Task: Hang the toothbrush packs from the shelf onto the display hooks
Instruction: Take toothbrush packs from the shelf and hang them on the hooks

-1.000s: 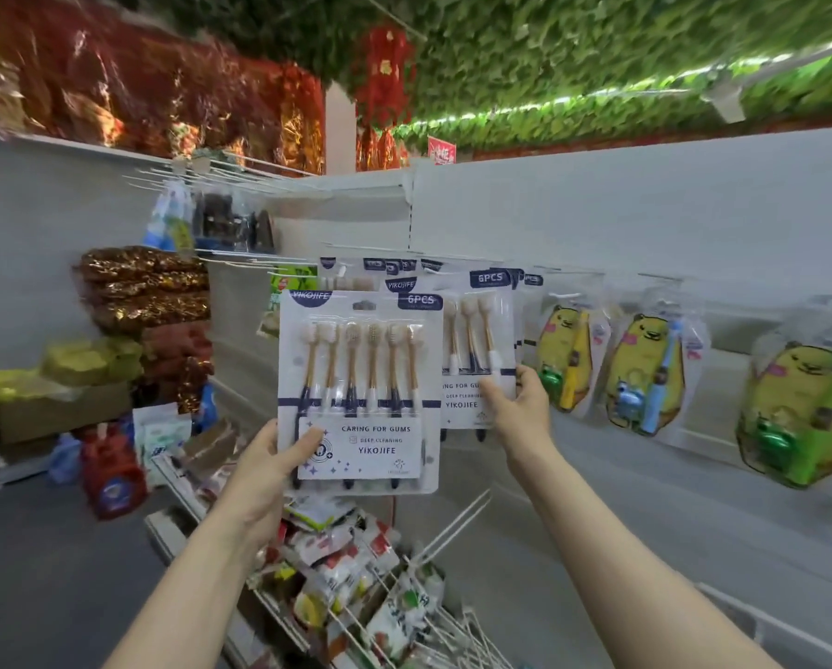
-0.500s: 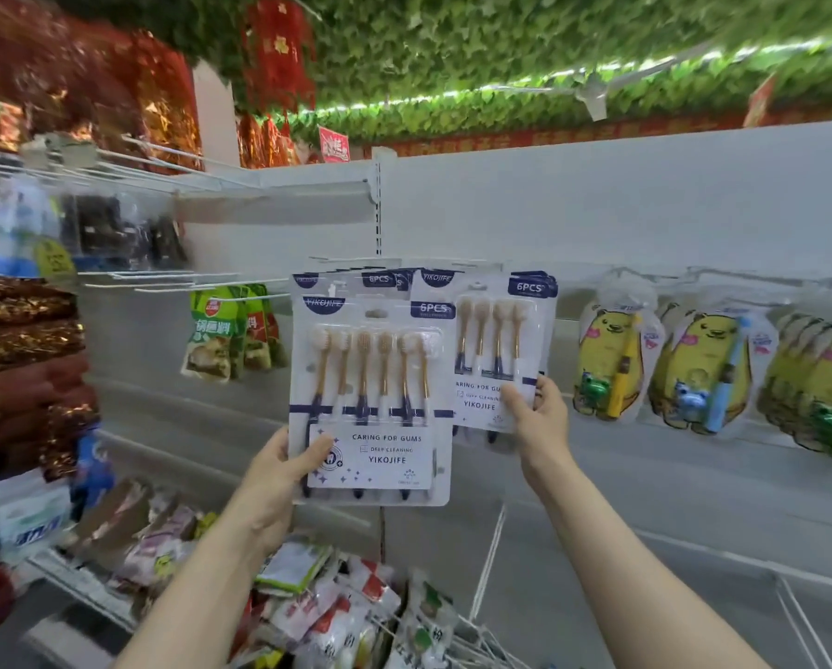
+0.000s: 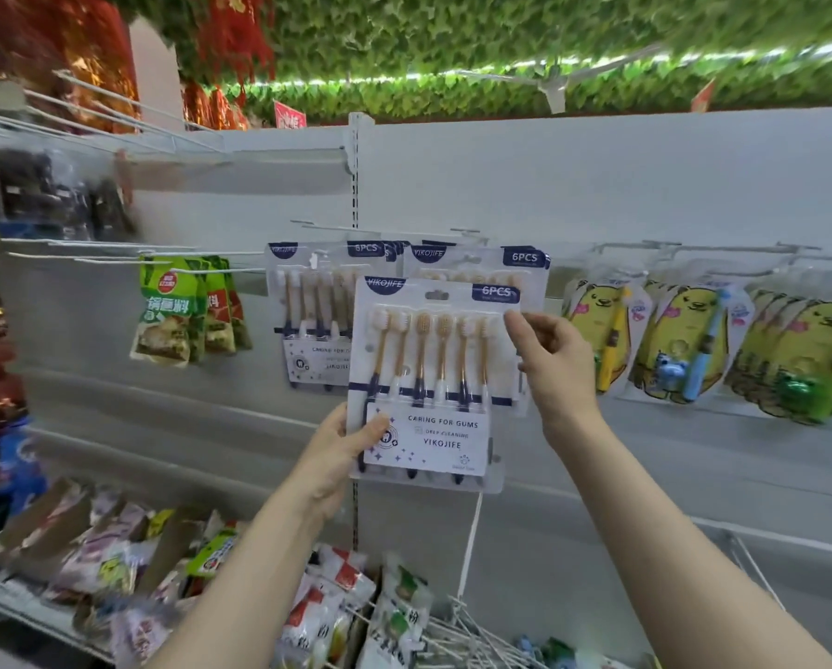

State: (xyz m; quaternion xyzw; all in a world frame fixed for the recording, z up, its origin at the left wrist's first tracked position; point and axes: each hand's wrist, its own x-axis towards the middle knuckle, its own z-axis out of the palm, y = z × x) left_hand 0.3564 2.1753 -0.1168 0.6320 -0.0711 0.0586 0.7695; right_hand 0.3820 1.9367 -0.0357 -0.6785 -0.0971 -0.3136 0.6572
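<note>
I hold a white toothbrush pack [image 3: 433,374] marked 6PCS, with several brown-handled brushes, up in front of the back panel. My left hand [image 3: 341,446] grips its lower left corner. My right hand [image 3: 554,369] pinches its upper right edge with the thumb on the front. Its hang slot is free, just below the hooks. Behind it, matching packs hang on two wire display hooks: one stack at the left [image 3: 308,301] and one at the right [image 3: 477,263], both partly covered by the held pack.
Yellow children's toothbrush packs [image 3: 684,340] hang in a row to the right. Green snack bags [image 3: 168,306] hang at the left under bare wire hooks [image 3: 90,248]. A lower shelf [image 3: 114,562] holds mixed packets, and loose wire hooks [image 3: 472,634] stick out below.
My left hand has carried the pack to the right, in front of the right-hand hanging stack. My right hand let go of the hanging pack and rose to the held pack's upper right edge.
</note>
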